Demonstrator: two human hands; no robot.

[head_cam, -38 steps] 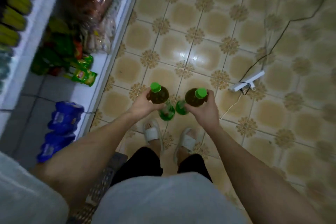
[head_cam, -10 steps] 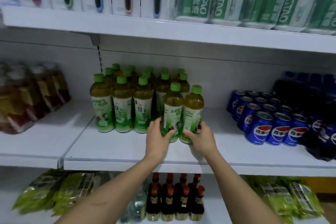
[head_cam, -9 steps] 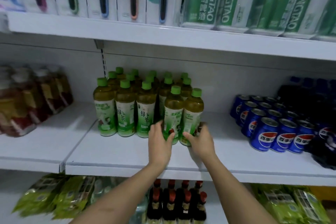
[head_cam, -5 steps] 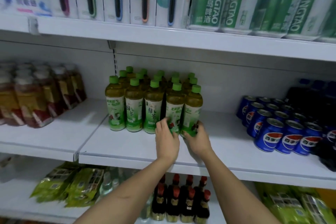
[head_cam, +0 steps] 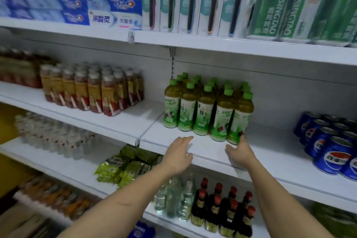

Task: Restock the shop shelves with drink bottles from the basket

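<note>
Several green-tea bottles (head_cam: 206, 110) with green caps stand in rows on the white middle shelf (head_cam: 204, 147). The two rightmost front bottles (head_cam: 230, 120) stand in line with the rest. My left hand (head_cam: 178, 153) hovers flat over the shelf's front edge, fingers straight, holding nothing. My right hand (head_cam: 239, 151) is spread open over the shelf; its fingertips reach the base of the rightmost bottle. The basket is out of view.
Blue cola cans (head_cam: 328, 145) fill the shelf's right end. Red-and-yellow labelled bottles (head_cam: 92, 91) stand on the left shelf. Toothbrush packs (head_cam: 193, 0) and green beer cans (head_cam: 301, 9) sit above. Dark bottles (head_cam: 222, 212) and green snack packs (head_cam: 125, 168) lie below.
Both hands have let go of the two green-tea bottles and drawn back toward the shelf edge. The view has swung left, showing more of the left shelves.
</note>
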